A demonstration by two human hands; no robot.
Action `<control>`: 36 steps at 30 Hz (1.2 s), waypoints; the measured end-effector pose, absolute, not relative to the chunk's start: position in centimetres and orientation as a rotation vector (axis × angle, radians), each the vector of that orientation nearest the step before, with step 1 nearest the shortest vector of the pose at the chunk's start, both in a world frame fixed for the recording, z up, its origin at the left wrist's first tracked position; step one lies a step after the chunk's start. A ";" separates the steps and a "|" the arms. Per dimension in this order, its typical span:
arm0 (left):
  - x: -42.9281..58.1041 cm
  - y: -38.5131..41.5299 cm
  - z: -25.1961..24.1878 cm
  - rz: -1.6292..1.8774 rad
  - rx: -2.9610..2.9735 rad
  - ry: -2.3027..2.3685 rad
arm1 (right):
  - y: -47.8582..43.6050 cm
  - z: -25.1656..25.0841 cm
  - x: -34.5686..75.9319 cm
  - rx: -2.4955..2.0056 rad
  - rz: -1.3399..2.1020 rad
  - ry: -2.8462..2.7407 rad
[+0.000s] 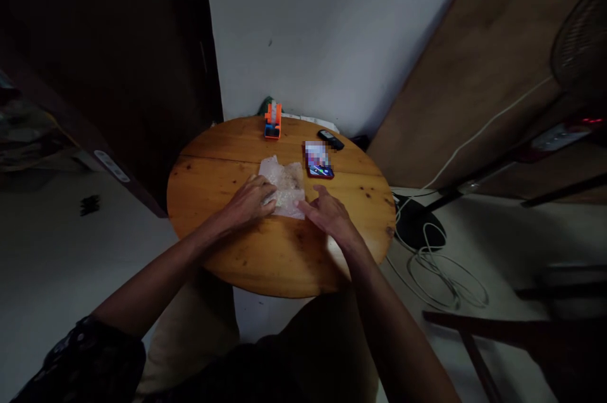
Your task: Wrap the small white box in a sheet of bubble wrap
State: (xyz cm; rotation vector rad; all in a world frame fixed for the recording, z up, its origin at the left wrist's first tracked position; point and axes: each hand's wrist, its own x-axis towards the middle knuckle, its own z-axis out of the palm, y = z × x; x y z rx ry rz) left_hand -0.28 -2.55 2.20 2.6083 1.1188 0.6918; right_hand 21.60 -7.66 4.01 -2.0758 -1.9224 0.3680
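Note:
A sheet of clear bubble wrap (287, 191) lies in the middle of a round wooden table, partly folded, with something brownish showing faintly at its right side. My left hand (253, 199) presses on its left edge, with curled fingers and the thumb holding the plastic down. At the lower right corner of the wrap is my right hand (328, 210), its thumb touching or almost touching the plastic. The fingers of that hand are spread apart. Behind the wrap to the right lies a phone (318, 161) with a lit screen and a red edge.
An orange tape dispenser (273, 119) stands at the back of the wooden table (279, 264). A black remote-like device (331, 139) lies behind the phone. To the right are a fan (581, 42), its base, and a coiled white cable (441, 276) on the floor.

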 end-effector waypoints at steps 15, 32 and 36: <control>0.0 -3.2 1.4 0.913 2.642 1.168 | -6.0 0.1 19.2 -1.595 0.844 -1.282; 0.3 -2.7 2.6 0.716 2.478 1.091 | -5.6 1.7 15.8 -1.346 1.066 -1.145; 0.4 -2.5 2.5 0.717 2.399 1.118 | -6.5 2.4 16.2 -1.334 1.073 -1.226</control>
